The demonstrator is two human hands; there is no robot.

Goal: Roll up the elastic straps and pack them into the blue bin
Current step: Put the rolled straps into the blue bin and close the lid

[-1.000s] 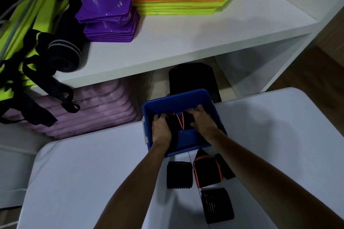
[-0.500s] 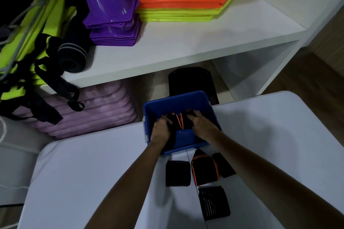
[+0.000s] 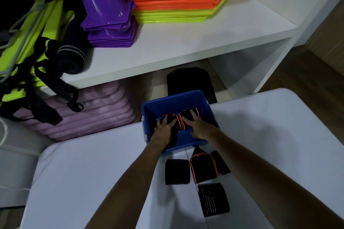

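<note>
Both hands settle rolled straps inside the blue bin.

The left hand and right hand lie flat, fingers extended and grips released, pressing on the orange-trimmed black rolls in the bin at the far edge of the white table. A second ago the fingers curled more over the rolls; now they have spread and the hands sit a little lower, which suggests this pair is placed and being pushed snug. Well short of done: an orange-edged strap, two ribbed black rolls and a small dark piece wait on the table just beside the bin's near wall.
</note>
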